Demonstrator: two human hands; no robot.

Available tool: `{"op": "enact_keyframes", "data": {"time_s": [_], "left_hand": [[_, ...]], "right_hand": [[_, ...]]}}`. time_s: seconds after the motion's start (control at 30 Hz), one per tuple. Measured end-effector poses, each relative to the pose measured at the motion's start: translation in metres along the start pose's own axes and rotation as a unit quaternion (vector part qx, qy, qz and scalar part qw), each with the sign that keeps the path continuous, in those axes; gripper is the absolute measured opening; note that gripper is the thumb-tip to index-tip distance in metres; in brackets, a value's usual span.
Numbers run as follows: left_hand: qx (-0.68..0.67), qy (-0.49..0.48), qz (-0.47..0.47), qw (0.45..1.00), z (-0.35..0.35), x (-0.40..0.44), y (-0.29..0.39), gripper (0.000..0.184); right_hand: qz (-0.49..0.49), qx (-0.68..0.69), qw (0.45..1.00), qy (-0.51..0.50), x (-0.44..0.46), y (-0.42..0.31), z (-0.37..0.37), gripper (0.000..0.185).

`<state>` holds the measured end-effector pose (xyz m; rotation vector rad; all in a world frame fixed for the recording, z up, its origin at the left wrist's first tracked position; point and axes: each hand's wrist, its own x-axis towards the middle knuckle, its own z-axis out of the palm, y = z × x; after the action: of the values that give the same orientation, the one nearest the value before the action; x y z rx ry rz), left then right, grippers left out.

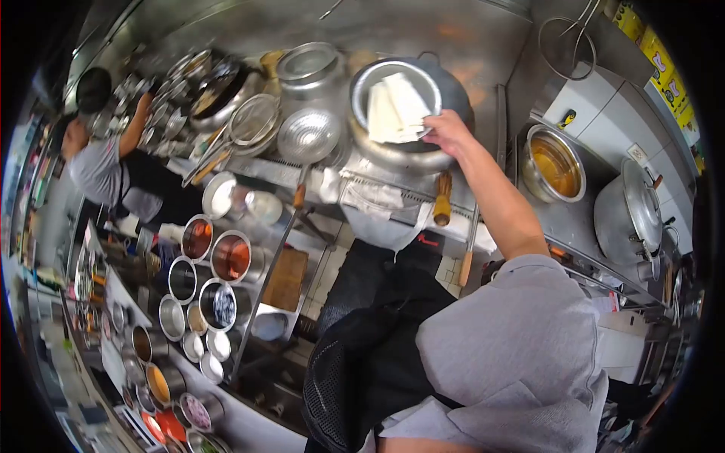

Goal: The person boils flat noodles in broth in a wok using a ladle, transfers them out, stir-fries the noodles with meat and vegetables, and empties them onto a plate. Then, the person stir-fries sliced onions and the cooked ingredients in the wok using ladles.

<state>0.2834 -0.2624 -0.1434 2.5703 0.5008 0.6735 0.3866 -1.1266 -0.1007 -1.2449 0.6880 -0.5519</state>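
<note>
My right hand (450, 133) grips the right rim of a round metal bowl (365, 81), fingers closed on its edge. Pale, flat, folded-looking strips (396, 106) lie in the bowl; I cannot tell what they are. The bowl is over a large dark wok (453, 87) on the stove, and I cannot tell whether it touches the wok. A yellow-brown bundled brush (443, 200) lies on the stove's front edge below. My left hand is outside the picture.
Left of the bowl are a perforated ladle (309, 136) and a mesh strainer (255, 121). A metal bowl of brown liquid (555, 167) and a lidded pot (627, 211) stand on the right. Several seasoning containers (231, 255) fill the left counter. Another person (113, 162) works at far left.
</note>
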Motion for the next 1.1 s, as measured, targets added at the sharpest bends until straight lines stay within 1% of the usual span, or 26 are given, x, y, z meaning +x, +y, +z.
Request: {"op": "enact_keyframes", "data": {"time_s": [0.03,0.07,0.1,0.13,0.17,0.2,0.23,0.27,0.3,0.33,0.37,0.4,0.47,0.5,0.53,0.6,0.63,0.7,0.73,0.8,0.87,0.9,0.97,1.03,1.07,1.1], "left_hand": [[-0.065,-0.034,0.097,0.993,0.057,-0.002,0.032,0.048],[-0.146,-0.137,0.054,0.978,0.119,-0.008,0.061,0.039],[-0.218,-0.238,0.008,0.946,0.162,-0.011,0.099,0.03],[-0.24,-0.326,0.048,0.913,0.175,-0.024,0.182,0.029],[-0.294,-0.435,0.052,0.85,0.203,-0.03,0.223,0.029],[-0.294,-0.537,0.041,0.79,0.233,-0.035,0.25,0.028],[-0.226,-0.563,0.08,0.791,0.247,-0.047,0.291,0.03],[-0.225,-0.565,0.087,0.789,0.268,-0.045,0.303,0.03],[-0.134,-0.635,0.073,0.757,0.3,-0.043,0.316,0.031],[-0.189,-0.646,0.053,0.738,0.31,-0.048,0.336,0.032],[-0.241,-0.657,0.033,0.713,0.319,-0.054,0.356,0.033],[-0.24,-0.661,0.035,0.71,0.323,-0.053,0.37,0.033],[-0.195,-0.63,0.129,0.741,0.33,-0.04,0.385,0.032],[-0.168,-0.613,0.174,0.752,0.329,-0.035,0.387,0.031],[-0.158,-0.62,0.172,0.749,0.323,-0.032,0.388,0.031],[-0.158,-0.588,0.108,0.786,0.321,-0.026,0.393,0.031],[-0.156,-0.577,0.1,0.795,0.327,-0.024,0.381,0.029],[-0.145,-0.59,0.078,0.791,0.339,-0.021,0.354,0.029],[-0.135,-0.598,0.057,0.788,0.347,-0.02,0.335,0.028],[-0.157,-0.595,0.071,0.785,0.388,-0.03,0.246,0.027],[-0.208,-0.609,0.101,0.759,0.417,-0.038,0.206,0.028],[-0.224,-0.614,0.11,0.748,0.431,-0.041,0.194,0.028],[-0.193,-0.624,0.166,0.738,0.457,-0.043,0.177,0.028],[-0.165,-0.622,0.219,0.733,0.473,-0.042,0.174,0.028],[-0.155,-0.633,0.171,0.739,0.466,-0.039,0.17,0.027],[-0.143,-0.646,0.092,0.745,0.452,-0.043,0.186,0.026]], "right_hand": [[-0.002,0.003,0.999,0.044,0.027,0.002,-0.033,0.021],[-0.012,-0.011,0.997,0.079,0.047,-0.001,-0.061,0.023],[-0.013,-0.038,0.992,0.116,0.072,0.003,-0.09,0.022],[-0.014,-0.067,0.986,0.151,0.098,0.009,-0.114,0.022],[-0.011,-0.063,0.987,0.149,0.121,0.013,-0.13,0.022],[-0.02,-0.26,0.947,0.187,0.142,0.016,-0.144,0.023],[-0.028,-0.445,0.868,0.219,0.157,0.019,-0.154,0.023],[-0.086,-0.572,0.782,0.234,0.168,0.023,-0.154,0.025],[-0.065,-0.606,0.759,0.23,0.188,0.027,-0.158,0.026],[-0.044,-0.64,0.734,0.225,0.209,0.03,-0.163,0.028],[-0.095,-0.642,0.723,0.236,0.225,0.029,-0.164,0.026],[-0.144,-0.643,0.712,0.243,0.239,0.03,-0.162,0.025],[-0.166,-0.61,0.729,0.262,0.239,-0.014,-0.139,0.025],[-0.181,-0.633,0.708,0.258,0.246,-0.033,-0.138,0.023],[-0.195,-0.654,0.686,0.253,0.255,-0.048,-0.143,0.021],[-0.235,-0.641,0.683,0.262,0.255,-0.072,-0.155,0.017],[-0.231,-0.644,0.681,0.262,0.247,-0.082,-0.161,0.017],[-0.321,-0.636,0.659,0.24,0.218,-0.089,-0.172,0.016],[-0.32,-0.638,0.659,0.237,0.205,-0.082,-0.177,0.016],[-0.391,-0.603,0.662,0.212,0.171,-0.071,-0.188,0.016],[-0.299,-0.635,0.691,0.177,0.149,-0.043,-0.199,0.016],[-0.298,-0.636,0.689,0.176,0.148,-0.029,-0.211,0.016],[-0.212,-0.7,0.674,0.103,0.145,-0.007,-0.227,0.014],[-0.218,-0.693,0.678,0.116,0.146,-0.006,-0.226,0.015],[-0.213,-0.686,0.684,0.129,0.142,-0.004,-0.224,0.015],[-0.213,-0.685,0.686,0.121,0.142,-0.004,-0.223,0.015]]}}
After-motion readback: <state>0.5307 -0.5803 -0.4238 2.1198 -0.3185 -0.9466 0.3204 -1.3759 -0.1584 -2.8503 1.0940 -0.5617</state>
